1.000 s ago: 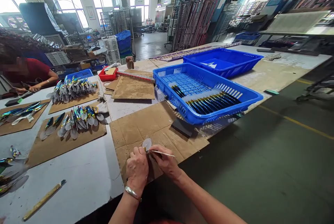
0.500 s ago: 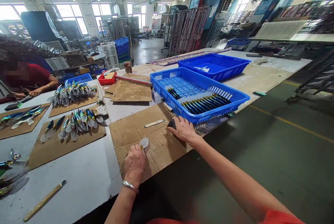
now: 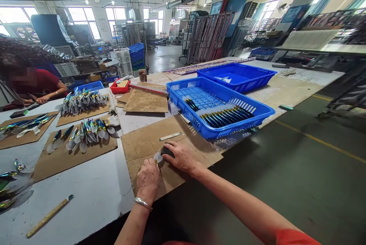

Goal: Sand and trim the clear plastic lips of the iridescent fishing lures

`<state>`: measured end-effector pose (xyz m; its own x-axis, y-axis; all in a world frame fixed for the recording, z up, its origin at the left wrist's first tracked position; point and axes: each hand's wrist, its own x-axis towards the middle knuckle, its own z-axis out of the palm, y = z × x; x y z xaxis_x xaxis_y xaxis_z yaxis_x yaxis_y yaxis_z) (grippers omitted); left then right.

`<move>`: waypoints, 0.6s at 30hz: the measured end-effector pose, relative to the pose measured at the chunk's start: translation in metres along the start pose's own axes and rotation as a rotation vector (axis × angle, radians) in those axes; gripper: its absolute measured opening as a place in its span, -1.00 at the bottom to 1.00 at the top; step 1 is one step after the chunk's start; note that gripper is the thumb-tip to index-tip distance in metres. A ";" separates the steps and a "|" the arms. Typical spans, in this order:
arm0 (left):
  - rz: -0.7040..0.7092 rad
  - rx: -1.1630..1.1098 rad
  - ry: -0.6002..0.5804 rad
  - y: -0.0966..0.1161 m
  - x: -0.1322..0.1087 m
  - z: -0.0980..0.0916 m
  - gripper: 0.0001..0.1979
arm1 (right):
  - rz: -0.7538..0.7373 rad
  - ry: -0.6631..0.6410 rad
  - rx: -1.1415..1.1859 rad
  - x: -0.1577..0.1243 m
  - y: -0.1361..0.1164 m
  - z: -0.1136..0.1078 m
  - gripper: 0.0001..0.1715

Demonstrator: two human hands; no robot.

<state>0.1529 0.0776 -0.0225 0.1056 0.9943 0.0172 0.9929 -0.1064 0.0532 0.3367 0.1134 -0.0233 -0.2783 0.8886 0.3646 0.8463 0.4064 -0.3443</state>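
A small shiny metal spoon (image 3: 157,157) lies near the front edge of a brown cardboard sheet (image 3: 143,142). The left hand (image 3: 147,179) is closed over its handle, so only the round bowl shows. The right hand (image 3: 180,157) grips a dark block (image 3: 167,151) that touches the bowl. A thin pale stick (image 3: 169,136) lies just beyond, and farther right is a blue plastic basket (image 3: 264,112) of dark-handled cutlery.
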 end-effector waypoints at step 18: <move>0.004 -0.010 -0.010 -0.001 -0.001 0.002 -0.71 | -0.011 -0.052 -0.163 0.001 -0.021 0.008 -0.60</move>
<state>0.1523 0.0767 -0.0244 0.1098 0.9939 0.0072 0.9919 -0.1100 0.0630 0.3150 0.1070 -0.0222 -0.3077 0.8958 0.3209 0.9044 0.3801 -0.1937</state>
